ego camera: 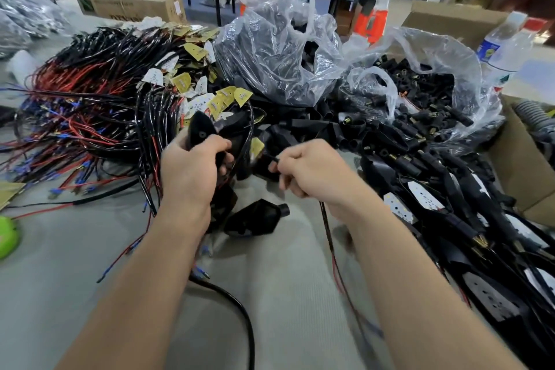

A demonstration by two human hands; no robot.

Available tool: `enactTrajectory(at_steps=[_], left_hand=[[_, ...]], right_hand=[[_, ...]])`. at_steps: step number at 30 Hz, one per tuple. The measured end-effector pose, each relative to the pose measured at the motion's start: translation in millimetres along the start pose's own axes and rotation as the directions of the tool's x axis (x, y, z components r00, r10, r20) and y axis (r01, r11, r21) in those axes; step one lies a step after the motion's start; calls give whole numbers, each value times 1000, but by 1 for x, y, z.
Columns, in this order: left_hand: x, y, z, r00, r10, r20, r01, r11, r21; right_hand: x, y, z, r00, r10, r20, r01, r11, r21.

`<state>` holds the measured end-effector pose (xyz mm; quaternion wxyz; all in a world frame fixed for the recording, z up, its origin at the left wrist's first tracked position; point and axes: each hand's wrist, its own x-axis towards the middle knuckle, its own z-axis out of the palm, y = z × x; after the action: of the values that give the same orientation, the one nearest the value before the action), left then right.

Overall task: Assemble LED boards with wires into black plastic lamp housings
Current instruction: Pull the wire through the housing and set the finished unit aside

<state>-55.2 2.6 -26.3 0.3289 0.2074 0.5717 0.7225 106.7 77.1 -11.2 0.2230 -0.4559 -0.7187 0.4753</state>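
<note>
My left hand (192,171) grips a black plastic lamp housing (199,129) that sticks up above its fingers. My right hand (312,171) pinches a black sleeved wire (327,225) that runs down from the fist toward me. A yellow-backed LED board (256,147) shows between the two hands, beside the housing. Another empty black housing (255,218) lies on the grey table below my hands. A big pile of wired LED boards (192,81) with red and black wires lies at the left.
Two clear plastic bags hold black parts: one at centre back (270,51), one at the right (426,90). Finished housings with boards (468,219) pile up at the right. A water bottle (504,48) and cardboard boxes (516,171) stand at the right edge. A green object (7,237) sits far left.
</note>
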Motion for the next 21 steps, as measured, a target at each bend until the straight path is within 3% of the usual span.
enactTrajectory(at_steps=[3,7,9,11,16,19,21], left_hand=[[9,3,-11,983,91,-158,-78,993,86],[14,4,-16,981,26,-190,-22,999,24],[14,5,-15,982,13,-186,-13,1000,6],[15,5,-15,983,16,-185,-15,1000,5],[13,6,-13,986,9,-166,-7,1000,13],[12,7,-13,989,4,-146,-6,1000,-13],[11,7,-13,993,-4,-117,0,999,-35]], right_hand=[[33,-26,-3,974,-110,-198,77,982,-170],[53,-52,-5,807,-251,-535,47,930,-364],[56,-61,7,767,-343,-543,79,889,-450],[57,-65,27,799,-333,-501,23,849,-528],[57,-54,63,953,-94,-289,-105,791,-603],[56,-50,68,950,-7,-314,-139,886,-442],[52,-49,61,934,-36,-355,-48,973,-225]])
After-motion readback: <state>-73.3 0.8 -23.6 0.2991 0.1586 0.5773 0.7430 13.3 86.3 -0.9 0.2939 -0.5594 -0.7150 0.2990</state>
